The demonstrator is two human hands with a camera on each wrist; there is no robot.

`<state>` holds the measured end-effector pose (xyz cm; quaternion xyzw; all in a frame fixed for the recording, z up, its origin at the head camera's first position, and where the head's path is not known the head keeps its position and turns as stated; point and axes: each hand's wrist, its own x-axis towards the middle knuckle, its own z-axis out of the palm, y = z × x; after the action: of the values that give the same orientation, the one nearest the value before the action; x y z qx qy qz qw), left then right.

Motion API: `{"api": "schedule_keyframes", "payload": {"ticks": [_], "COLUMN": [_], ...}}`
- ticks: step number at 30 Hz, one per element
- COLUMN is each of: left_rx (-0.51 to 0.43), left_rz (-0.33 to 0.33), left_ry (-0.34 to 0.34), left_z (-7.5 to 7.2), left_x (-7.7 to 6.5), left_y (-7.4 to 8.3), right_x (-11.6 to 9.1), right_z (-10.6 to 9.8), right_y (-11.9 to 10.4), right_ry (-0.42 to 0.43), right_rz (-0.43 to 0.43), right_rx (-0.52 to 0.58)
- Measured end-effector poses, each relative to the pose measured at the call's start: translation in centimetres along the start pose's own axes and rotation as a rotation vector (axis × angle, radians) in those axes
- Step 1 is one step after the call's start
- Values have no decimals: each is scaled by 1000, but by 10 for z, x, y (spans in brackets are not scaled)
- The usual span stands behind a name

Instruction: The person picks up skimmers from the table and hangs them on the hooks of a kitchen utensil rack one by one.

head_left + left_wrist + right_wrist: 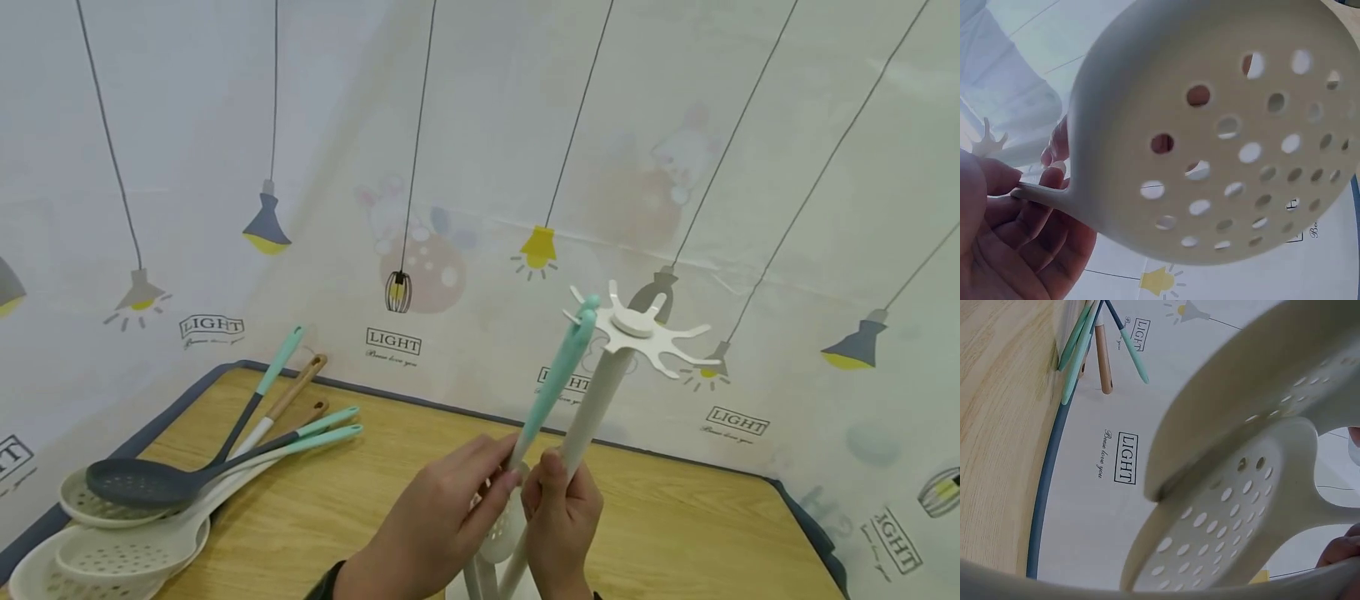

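My left hand (pixel 442 508) pinches a slotted skimmer by its pale neck, with the mint-green handle (pixel 555 383) pointing up. The handle's end overlaps the hooks of a white utensil stand (pixel 633 325) in the head view. My right hand (pixel 562 517) grips the stand's pole (pixel 596 408) below the ring of hooks. The left wrist view is filled by the skimmer's round, holed head (pixel 1116 156), its neck between thumb and fingers. Two pale holed heads overlap in the right wrist view, the nearer one a slotted skimmer (pixel 1288 475). The stand's lower part is mostly hidden by my hands.
At the left of the wooden table (pixel 675 517) lies a pile of utensils: pale skimmers (pixel 135 550), a dark slotted spoon (pixel 142 483), and handles in mint green and wood (pixel 296 387). A cloth backdrop (pixel 480 125) printed with lamps rises behind the table's dark blue edge (pixel 420 404).
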<state>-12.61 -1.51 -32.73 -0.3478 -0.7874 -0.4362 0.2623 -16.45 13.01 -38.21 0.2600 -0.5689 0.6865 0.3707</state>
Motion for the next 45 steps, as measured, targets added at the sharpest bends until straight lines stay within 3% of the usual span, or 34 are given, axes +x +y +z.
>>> {"api": "schedule_keyframes", "payload": {"ticks": [11,21,29,37,45], "left_rx": [37,47,92,174,280], "left_rz": [-99,-122,-185,-203,-300], "left_ry": [-85,-107,-61,-38,-55], "left_z": [0,-5,-19,-34,-53], "left_x": [-4,-9,-14,-23,-29], "left_y": [-2,-4,-13,-31,-49], "right_x": [1,0,1,0,0], "right_z": [2,3,4,2,1], "right_y": [-6,-10,-8,-8,-2], "right_ry": [9,17,12,25,-7], "right_rz": [49,90,33,58,-23], "right_rx": [-65,-80,-30,-77,-10]}}
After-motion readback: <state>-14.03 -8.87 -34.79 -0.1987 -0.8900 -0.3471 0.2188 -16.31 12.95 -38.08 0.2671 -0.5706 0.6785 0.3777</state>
